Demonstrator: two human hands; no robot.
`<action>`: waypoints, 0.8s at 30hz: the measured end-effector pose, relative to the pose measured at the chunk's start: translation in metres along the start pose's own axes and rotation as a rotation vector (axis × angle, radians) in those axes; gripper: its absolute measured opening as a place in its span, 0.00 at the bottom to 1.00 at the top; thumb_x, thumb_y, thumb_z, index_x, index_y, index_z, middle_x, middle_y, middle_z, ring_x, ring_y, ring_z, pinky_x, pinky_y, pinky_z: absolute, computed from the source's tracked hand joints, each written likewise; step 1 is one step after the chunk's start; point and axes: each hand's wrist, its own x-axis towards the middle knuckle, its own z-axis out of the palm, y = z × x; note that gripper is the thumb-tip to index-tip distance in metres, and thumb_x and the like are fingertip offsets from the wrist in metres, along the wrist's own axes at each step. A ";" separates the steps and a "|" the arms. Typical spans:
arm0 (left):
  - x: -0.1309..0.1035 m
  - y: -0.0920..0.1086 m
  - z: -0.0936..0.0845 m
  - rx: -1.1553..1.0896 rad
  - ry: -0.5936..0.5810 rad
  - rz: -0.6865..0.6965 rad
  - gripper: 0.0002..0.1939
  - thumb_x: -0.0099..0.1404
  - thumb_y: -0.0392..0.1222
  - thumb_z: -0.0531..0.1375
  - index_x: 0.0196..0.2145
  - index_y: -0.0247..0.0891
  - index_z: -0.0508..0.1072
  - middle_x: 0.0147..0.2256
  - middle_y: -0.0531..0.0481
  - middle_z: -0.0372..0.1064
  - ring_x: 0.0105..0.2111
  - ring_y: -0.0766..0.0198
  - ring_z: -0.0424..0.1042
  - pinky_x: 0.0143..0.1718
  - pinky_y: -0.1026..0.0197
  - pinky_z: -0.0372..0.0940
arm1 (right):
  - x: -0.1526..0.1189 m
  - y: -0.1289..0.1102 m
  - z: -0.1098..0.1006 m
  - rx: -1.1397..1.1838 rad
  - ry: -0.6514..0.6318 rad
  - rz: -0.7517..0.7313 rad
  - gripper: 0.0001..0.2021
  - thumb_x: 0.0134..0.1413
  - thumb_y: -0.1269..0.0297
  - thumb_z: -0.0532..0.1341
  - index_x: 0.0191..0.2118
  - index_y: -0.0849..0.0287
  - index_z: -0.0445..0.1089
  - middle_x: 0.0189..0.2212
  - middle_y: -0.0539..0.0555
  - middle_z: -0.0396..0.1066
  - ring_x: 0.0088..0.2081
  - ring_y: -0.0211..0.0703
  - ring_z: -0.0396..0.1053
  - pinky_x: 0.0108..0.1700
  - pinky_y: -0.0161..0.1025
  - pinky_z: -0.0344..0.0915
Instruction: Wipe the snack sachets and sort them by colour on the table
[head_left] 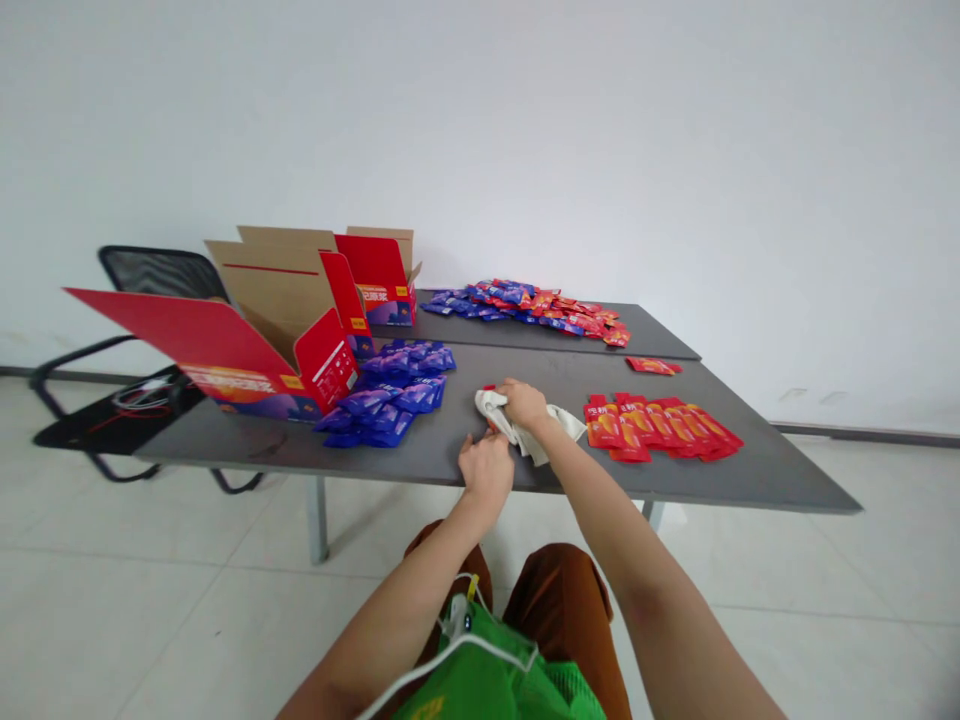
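Note:
Near the table's front edge, my right hand is closed on a crumpled white cloth. Just left of it and nearer to me, my left hand is closed at the cloth's lower left side. A bit of red shows between the hands and at the cloth's upper edge, mostly covered, perhaps a pouch. Right of the cloth lies a fanned row of red pouches. Blue pouches are piled to the left of my hands.
Open red cardboard boxes stand at the left of the grey table. A mixed heap of blue and red pouches lies at the back. One red pouch lies apart at the right. A black chair is at far left.

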 end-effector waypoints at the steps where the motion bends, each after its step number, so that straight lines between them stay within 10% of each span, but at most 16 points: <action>1: 0.000 0.000 0.000 0.005 -0.002 0.003 0.16 0.62 0.30 0.50 0.39 0.37 0.77 0.37 0.41 0.76 0.37 0.58 0.75 0.51 0.54 0.59 | 0.007 0.000 -0.003 -0.012 -0.013 0.060 0.17 0.60 0.64 0.52 0.51 0.45 0.71 0.49 0.52 0.71 0.46 0.43 0.69 0.42 0.34 0.63; 10: -0.008 0.003 0.004 0.005 0.039 0.048 0.17 0.62 0.29 0.49 0.42 0.35 0.75 0.41 0.40 0.74 0.43 0.59 0.73 0.54 0.55 0.57 | -0.032 0.019 -0.004 0.014 -0.034 -0.196 0.18 0.58 0.67 0.53 0.50 0.44 0.72 0.51 0.50 0.69 0.47 0.42 0.69 0.47 0.34 0.62; 19: -0.009 0.012 -0.017 0.067 -0.085 -0.074 0.17 0.62 0.36 0.49 0.40 0.29 0.76 0.35 0.31 0.73 0.40 0.46 0.74 0.41 0.51 0.64 | -0.005 -0.001 -0.018 0.185 0.019 0.223 0.19 0.60 0.64 0.53 0.54 0.51 0.70 0.50 0.57 0.72 0.48 0.44 0.70 0.46 0.34 0.64; 24: 0.011 0.013 -0.023 0.034 0.107 -0.103 0.21 0.61 0.41 0.50 0.47 0.25 0.71 0.40 0.29 0.71 0.44 0.44 0.71 0.46 0.47 0.62 | -0.002 0.002 -0.027 0.349 0.324 0.206 0.24 0.58 0.70 0.51 0.59 0.50 0.64 0.51 0.51 0.72 0.49 0.37 0.69 0.46 0.29 0.63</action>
